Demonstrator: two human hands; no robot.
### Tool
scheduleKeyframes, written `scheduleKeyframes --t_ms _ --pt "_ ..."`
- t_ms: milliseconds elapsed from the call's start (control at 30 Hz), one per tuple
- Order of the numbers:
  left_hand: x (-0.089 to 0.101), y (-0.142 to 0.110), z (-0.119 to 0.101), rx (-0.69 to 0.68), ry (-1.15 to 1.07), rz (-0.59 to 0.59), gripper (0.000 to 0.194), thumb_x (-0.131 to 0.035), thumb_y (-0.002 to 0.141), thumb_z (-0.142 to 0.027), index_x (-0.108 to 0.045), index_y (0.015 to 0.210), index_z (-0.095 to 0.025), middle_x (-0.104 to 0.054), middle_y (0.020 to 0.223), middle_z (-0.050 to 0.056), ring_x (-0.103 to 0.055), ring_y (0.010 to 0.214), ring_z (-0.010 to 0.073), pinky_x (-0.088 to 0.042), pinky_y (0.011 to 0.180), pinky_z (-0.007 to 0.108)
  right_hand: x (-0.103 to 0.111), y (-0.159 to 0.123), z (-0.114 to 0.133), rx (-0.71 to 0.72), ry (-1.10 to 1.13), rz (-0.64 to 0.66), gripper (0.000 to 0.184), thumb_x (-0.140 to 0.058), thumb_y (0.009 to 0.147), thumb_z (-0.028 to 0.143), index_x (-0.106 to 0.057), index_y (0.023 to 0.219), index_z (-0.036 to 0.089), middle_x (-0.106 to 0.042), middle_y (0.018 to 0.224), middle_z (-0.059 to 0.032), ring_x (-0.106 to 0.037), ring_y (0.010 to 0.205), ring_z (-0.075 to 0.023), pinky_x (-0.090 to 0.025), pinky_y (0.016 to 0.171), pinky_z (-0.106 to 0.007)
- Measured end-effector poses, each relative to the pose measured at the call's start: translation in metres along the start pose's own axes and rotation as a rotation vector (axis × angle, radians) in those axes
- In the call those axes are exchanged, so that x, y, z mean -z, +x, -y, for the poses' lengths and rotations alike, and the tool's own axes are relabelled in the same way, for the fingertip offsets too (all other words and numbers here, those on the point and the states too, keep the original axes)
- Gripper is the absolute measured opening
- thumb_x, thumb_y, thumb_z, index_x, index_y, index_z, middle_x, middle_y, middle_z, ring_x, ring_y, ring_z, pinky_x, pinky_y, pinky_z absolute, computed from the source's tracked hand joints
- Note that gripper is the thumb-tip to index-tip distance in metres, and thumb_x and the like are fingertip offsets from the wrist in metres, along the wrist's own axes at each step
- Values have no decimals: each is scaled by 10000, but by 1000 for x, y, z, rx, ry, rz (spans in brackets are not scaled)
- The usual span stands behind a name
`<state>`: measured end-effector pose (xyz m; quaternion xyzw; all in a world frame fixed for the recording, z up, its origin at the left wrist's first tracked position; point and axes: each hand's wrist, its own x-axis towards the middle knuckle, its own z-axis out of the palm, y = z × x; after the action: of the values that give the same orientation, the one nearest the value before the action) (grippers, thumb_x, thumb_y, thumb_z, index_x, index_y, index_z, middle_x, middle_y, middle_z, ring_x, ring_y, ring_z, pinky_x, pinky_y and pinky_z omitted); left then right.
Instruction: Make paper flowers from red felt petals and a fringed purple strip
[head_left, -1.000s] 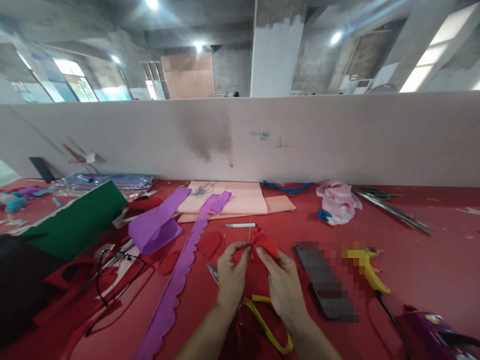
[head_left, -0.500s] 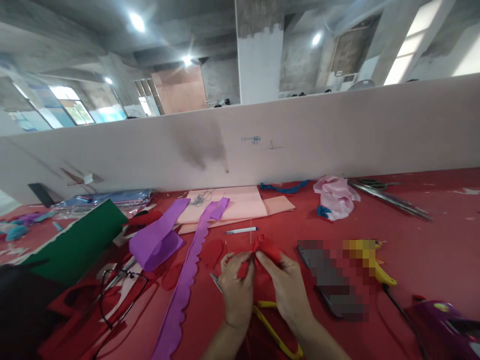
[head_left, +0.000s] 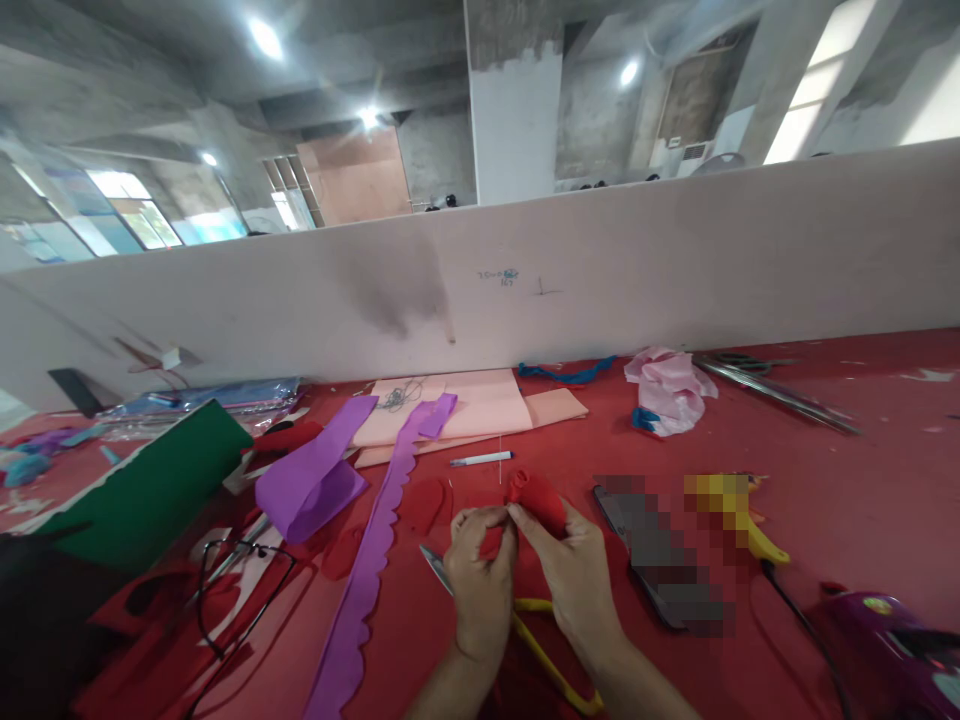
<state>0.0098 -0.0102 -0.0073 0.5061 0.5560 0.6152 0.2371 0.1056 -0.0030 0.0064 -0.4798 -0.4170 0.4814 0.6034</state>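
A red rolled piece, shaped like a small rose (head_left: 531, 492), is pinched between my two hands above the red table. My right hand (head_left: 571, 562) is closed around its right side, thumb toward the base. The fingertips of my left hand (head_left: 480, 570) are pressed together at its lower left edge, meeting my right thumb; the exact pinch point is partly hidden. Under my wrists lie scissors with yellow handles (head_left: 551, 660), the blades showing at the left of my left hand. Flat red petal-shaped pieces (head_left: 426, 505) lie just beyond my left hand.
A scalloped purple strip (head_left: 375, 560) and a wider purple band (head_left: 311, 480) lie at the left, near eyeglasses (head_left: 247, 590) and a green sheet (head_left: 150, 485). A pen (head_left: 481, 459) lies ahead. Rightward are a phone (head_left: 652, 560), a yellow glue gun (head_left: 750, 520) and a purple device (head_left: 885, 640).
My fingers have shifted slightly around the red rolled piece, which now shows more of its right side and spiral top. The view has moved a little; the things on the table stay put.
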Motion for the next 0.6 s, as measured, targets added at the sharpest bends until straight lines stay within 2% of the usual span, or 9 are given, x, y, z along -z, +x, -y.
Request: scheduleKeyframes --t_ms 100,167,233,300,400,500,600 --pt "0 1 -1 31 -43 26 20 -675 723 -211 -694 722 -214 -689 739 43 -612 738 204 -464 750 325 2 2 3 23 48 56 216 -732 749 321 -731 925 195 -749 874 -24 -655 819 -196 -510 789 -315" --pt "1 3 -1 101 -169 89 52 -683 734 -232 -695 773 -200 -691 791 48 -617 774 195 -473 768 312 4 6 7 18 115 105 183 -734 750 295 -736 909 204 -750 874 -17 -656 819 -184 -506 806 -306" --pt "1 6 0 224 -393 151 133 -673 763 -273 -693 869 -194 -692 845 46 -626 802 182 -483 780 299 6 9 10 -17 199 148 160 -733 751 278 -740 891 202 -748 845 -16 -655 788 -174 -507 803 -309" --pt "1 10 1 376 -618 197 186 -669 775 -313 -685 912 -188 -687 817 30 -634 745 160 -490 753 286 7 12 11 -59 277 175 156 -738 744 267 -739 881 191 -742 813 -18 -650 750 -170 -511 783 -319" --pt "1 17 2 554 -757 309 217 -755 685 -314 -688 820 -157 -660 668 1 -609 589 125 -485 681 264 9 14 9 -124 340 202 139 -761 715 258 -731 822 175 -723 757 -12 -619 672 -154 -508 692 -297" --pt "2 19 0 603 -786 375 258 -818 602 -295 -689 767 -144 -653 615 -3 -598 552 119 -484 674 265 10 14 8 -151 344 215 122 -776 696 245 -719 772 169 -696 704 6 -579 618 -129 -477 623 -258" --pt "3 19 -2 593 -793 373 240 -817 612 -313 -688 721 -142 -651 617 0 -606 577 121 -489 687 268 10 14 9 -156 326 201 124 -781 687 246 -719 760 167 -695 706 8 -583 634 -134 -476 647 -266"
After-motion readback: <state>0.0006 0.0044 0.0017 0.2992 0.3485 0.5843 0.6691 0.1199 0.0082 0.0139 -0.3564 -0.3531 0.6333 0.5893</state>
